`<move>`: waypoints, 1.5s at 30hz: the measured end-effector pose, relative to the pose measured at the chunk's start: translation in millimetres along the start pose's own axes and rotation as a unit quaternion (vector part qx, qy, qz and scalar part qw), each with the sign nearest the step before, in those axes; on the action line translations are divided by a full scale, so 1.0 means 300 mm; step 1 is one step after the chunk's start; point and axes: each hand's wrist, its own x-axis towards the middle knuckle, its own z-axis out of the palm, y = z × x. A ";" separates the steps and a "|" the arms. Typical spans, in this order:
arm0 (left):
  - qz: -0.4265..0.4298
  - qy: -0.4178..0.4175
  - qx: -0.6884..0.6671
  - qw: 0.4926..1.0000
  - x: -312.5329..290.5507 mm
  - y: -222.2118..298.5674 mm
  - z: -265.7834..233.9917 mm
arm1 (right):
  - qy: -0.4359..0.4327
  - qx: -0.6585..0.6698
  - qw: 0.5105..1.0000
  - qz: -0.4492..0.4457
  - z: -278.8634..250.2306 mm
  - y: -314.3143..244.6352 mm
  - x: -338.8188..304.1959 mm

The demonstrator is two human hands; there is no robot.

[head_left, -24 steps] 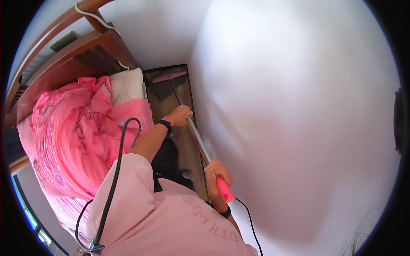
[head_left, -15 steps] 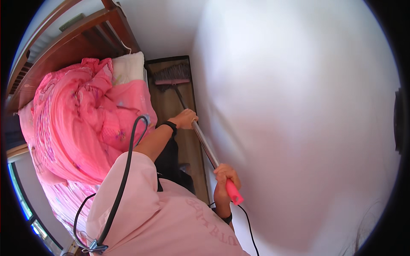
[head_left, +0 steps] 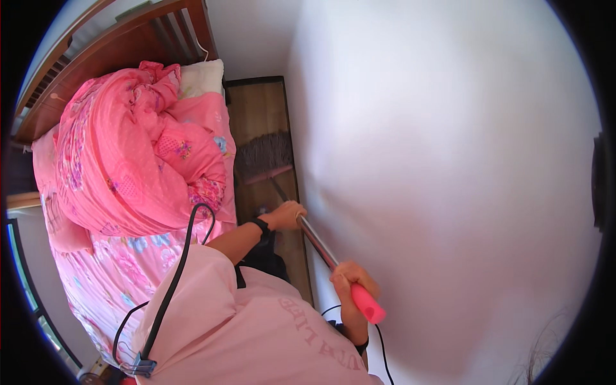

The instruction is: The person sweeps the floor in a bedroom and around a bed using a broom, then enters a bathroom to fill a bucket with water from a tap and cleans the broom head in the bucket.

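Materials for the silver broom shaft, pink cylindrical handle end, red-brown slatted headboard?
Silver broom shaft: likely polished metal; bright streaks run along it.
Pink cylindrical handle end: probably smooth plastic; evenly coloured, though rubber is possible.
Red-brown slatted headboard: looks like varnished wood, from its colour and sheen; veneer possible.

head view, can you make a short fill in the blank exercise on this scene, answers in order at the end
1. The right hand holds the broom beside its end grip, which is coloured ____.
2. The left hand is ____ (nearer / farther) than the right hand in relation to the bristles.
3. In the picture, the bunched quilt lies to the ____ (left / right) of the broom.

Missing words: pink; nearer; left
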 end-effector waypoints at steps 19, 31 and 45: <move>0.047 0.233 0.019 0.971 0.168 0.441 -0.601 | -0.046 0.083 0.955 -0.282 -0.046 -0.413 0.252; -0.112 0.575 -0.017 0.810 0.467 -0.507 -0.942 | -0.080 0.181 0.960 -0.196 0.681 0.010 1.064; -0.174 0.528 -0.171 0.814 0.500 -0.602 -1.199 | -0.278 0.144 0.940 -0.135 0.871 -0.162 1.586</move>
